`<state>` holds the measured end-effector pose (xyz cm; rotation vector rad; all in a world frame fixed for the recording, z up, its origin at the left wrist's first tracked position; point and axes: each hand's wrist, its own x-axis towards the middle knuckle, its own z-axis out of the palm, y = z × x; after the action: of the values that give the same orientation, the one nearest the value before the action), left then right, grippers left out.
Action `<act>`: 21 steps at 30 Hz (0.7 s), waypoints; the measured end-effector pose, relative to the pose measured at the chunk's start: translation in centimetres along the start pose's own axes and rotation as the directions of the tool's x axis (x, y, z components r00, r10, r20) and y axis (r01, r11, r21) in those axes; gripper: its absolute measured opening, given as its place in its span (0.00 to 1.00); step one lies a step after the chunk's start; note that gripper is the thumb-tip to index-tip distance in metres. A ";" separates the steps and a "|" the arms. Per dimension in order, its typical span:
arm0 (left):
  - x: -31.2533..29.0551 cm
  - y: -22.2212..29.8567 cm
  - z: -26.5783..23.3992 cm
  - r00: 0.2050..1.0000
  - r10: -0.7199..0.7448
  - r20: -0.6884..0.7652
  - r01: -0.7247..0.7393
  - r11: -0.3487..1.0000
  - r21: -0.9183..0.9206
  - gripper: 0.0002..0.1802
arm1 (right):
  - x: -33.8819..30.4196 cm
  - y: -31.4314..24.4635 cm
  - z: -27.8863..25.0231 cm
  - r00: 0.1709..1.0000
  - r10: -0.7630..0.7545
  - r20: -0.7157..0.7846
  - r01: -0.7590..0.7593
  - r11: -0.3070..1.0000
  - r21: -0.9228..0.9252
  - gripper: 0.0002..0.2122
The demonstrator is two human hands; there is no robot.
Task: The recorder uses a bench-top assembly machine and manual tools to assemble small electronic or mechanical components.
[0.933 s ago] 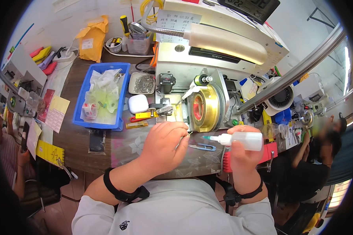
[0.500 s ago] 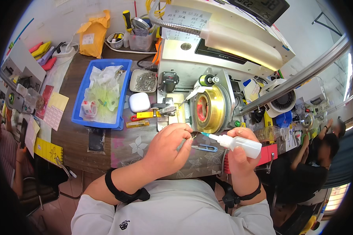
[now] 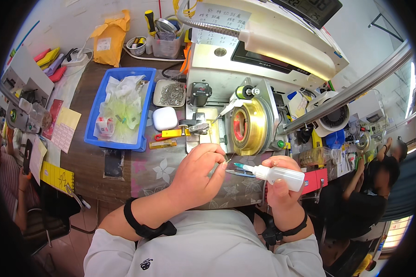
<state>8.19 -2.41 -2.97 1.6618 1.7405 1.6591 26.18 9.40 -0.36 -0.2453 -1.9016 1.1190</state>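
Over the near edge of the table, my left hand (image 3: 199, 173) is closed in a pinch. A tiny thin piece, too small to name, shows at its fingertips. My right hand (image 3: 282, 191) is wrapped round a white squeeze bottle (image 3: 284, 177) with a teal needle tip (image 3: 239, 165). The bottle lies nearly level, its tip pointing left, a short way from the pinched fingers. Behind the bottle's nozzle, blue thread snips (image 3: 241, 173) lie on the tabletop, partly hidden. Farther back stands a machine with a gold-coloured round spool (image 3: 252, 129).
A blue tray (image 3: 90, 122) with crumpled translucent wrapping is at the left. Beside it are a dish of small metal parts (image 3: 169, 93) and a white rounded case (image 3: 165, 119). A lamp arm (image 3: 286, 51) hangs over the machine. Other people sit at both sides.
The squeeze bottle has dropped slightly toward me and its tip has moved a little down and left. My left hand stays almost where it was, still pinching.
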 end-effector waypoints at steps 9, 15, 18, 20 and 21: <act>0.2 0.2 0.0 1.000 -0.011 0.010 0.011 1.000 0.008 0.05 | -0.3 0.3 0.0 0.999 0.024 -0.044 -0.023 1.000 0.018 0.14; 0.1 0.3 0.1 0.999 -0.033 0.035 0.033 0.999 -0.003 0.05 | -0.6 -0.5 -1.4 0.998 -0.031 -0.054 0.032 0.999 0.013 0.15; 0.0 0.1 0.2 0.999 -0.028 0.030 0.027 0.999 0.026 0.05 | -1.4 -1.3 -3.1 0.994 0.111 -0.019 -0.111 0.994 0.003 0.16; 0.0 0.0 0.2 1.000 -0.003 0.020 0.003 0.999 0.040 0.05 | -1.6 -0.9 -6.0 0.988 0.157 0.010 -0.157 0.988 0.014 0.17; 0.0 0.0 0.0 1.000 -0.008 0.012 0.008 0.998 0.057 0.06 | -1.6 -0.7 -7.9 0.984 0.167 -0.064 -0.173 0.978 -0.120 0.17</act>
<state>8.19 -2.40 -2.95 1.6832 1.8023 1.6071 33.41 12.94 0.78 -0.5116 -1.9333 1.0946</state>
